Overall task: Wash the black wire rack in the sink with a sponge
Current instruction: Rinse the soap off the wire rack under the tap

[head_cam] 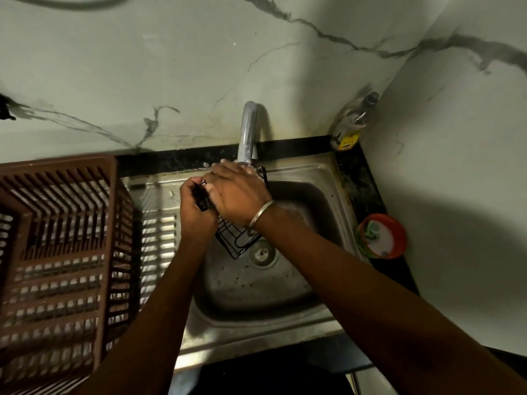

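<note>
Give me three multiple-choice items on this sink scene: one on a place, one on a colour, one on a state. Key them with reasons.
1. Where does the orange tub stand?
A) on the counter right of the sink
B) on the floor
C) on a wall shelf

2. What colour is the slatted basket?
A) blue
B) brown
C) white

3. What is the left hand doing?
A) hanging idle
B) turning the faucet
C) gripping the black wire rack

Key:
1 A, it sits on the dark ledge beside the basin.
2 B, its slats are plainly brown.
3 C, its fingers curl round the rack's end.
</note>
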